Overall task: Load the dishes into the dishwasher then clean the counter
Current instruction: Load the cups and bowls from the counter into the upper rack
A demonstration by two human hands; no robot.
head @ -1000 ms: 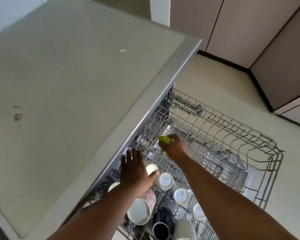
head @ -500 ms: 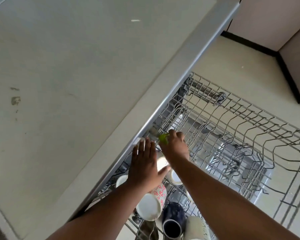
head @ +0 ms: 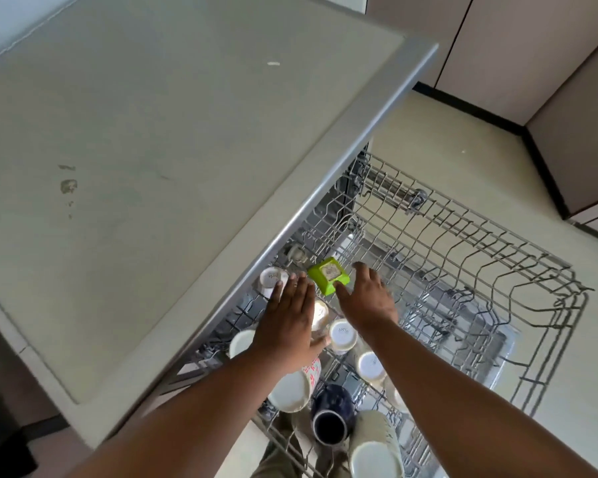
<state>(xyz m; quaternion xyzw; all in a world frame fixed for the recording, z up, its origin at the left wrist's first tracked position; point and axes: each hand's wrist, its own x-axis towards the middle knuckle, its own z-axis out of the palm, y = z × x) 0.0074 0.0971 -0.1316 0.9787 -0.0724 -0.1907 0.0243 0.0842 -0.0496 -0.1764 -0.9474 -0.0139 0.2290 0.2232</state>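
The dishwasher's upper wire rack point(head: 470, 243) is pulled out below the counter edge. A small green square dish point(head: 328, 274) sits upside down in the rack near the counter, with a label on its base. My right hand point(head: 368, 300) hovers just right of it, fingers spread, holding nothing. With its fingers straight, my left hand point(head: 289, 319) hangs flat over the rack's left part, fingertips beside a small white cup point(head: 271, 279). Several white cups point(head: 341, 334) stand upside down in the rack. A floral mug point(head: 299, 382) and a dark blue mug point(head: 332, 414) lie nearer me.
The pale counter point(head: 152, 150) fills the left side, with a brown stain point(head: 68, 186) and a white crumb point(head: 273, 63). Beige floor and cabinet doors point(head: 497, 46) lie beyond the rack. The rack's right half holds no dishes.
My right hand let go of the green dish, which now rests upside down in the rack, and drew back slightly. My left hand stayed flat over the cups.
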